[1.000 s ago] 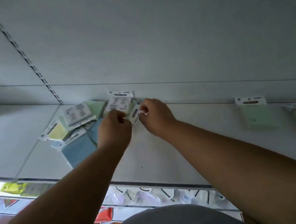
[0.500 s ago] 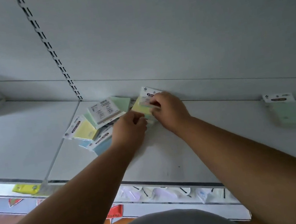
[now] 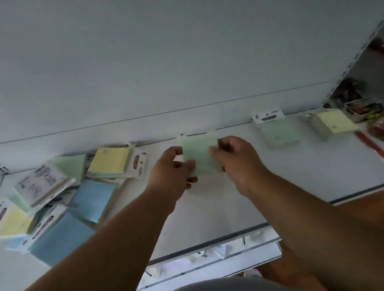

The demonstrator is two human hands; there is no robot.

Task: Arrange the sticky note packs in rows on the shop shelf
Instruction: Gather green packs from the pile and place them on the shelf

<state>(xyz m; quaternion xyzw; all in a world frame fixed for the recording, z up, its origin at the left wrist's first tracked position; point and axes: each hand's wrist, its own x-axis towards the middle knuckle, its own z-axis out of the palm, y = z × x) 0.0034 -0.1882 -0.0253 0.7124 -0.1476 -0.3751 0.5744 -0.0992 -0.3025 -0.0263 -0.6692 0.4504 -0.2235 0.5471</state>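
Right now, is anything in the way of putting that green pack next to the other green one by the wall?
Nothing visible. Both hands hold the green pack; bare shelf separates it from the placed green pack.

green pack (image 3: 200, 152) flat on shelf (image 3: 315, 176), held

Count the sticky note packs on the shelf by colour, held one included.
Green packs: 3, one held
Yellow packs: 3
Blue packs: 2
Label-side-up pack, colour unclear: 1
Total: 9 visible; pile may hide more
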